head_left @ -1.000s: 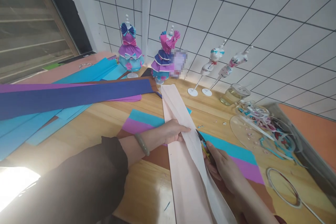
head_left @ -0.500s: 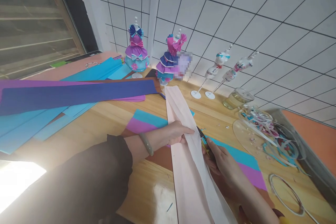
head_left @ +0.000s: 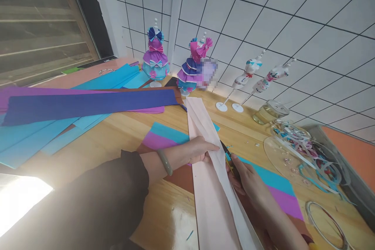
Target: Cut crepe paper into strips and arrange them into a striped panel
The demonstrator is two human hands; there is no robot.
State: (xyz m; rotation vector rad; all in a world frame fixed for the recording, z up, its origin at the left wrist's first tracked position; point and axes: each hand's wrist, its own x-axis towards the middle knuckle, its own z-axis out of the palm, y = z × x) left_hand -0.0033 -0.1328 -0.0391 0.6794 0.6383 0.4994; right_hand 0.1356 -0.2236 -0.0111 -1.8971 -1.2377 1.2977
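A long pale pink sheet of paper (head_left: 208, 199), folded over lengthwise, runs from the table's middle towards me. My left hand (head_left: 202, 150) is closed on its folded part, with the thumb on top. In my right hand (head_left: 246, 175) is a pair of scissors (head_left: 230, 160) with dark blades and a bit of yellow near the grip. The blades lie at the right edge of the pink paper, just beside my left fingertips; how far they are apart is hard to see. Under the paper lie sheets in blue, purple and brown (head_left: 281, 187).
Blue, purple and navy paper strips (head_left: 93, 105) spread at the left. Two dressed mini mannequins (head_left: 155, 56) and two barer ones (head_left: 249, 72) stand at the back. A glass jar (head_left: 271, 111), tangled ribbons (head_left: 316, 156) and a wire hoop (head_left: 326, 220) sit at the right.
The whole view has shifted slightly, so things appear farther right. My hands keep nearly the same hold on the pink paper and the scissors.
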